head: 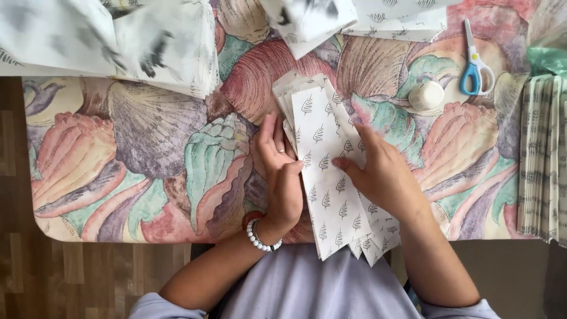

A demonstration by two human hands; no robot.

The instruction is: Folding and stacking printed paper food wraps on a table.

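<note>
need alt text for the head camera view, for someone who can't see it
Seen from above, a person's left hand and right hand hold a fanned stack of white paper strips printed with small leaf marks, over a table covered in a shell-patterned cloth. Blue-handled scissors, a round white object and more paper stacks lie around them.

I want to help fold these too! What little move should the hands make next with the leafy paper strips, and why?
Probably square the stack. The white leaf-printed paper strips lie fanned out, their ends uneven near the body. The left hand grips one long edge and the right hand presses the other, so nudging both edges together would likely line them up.
</note>
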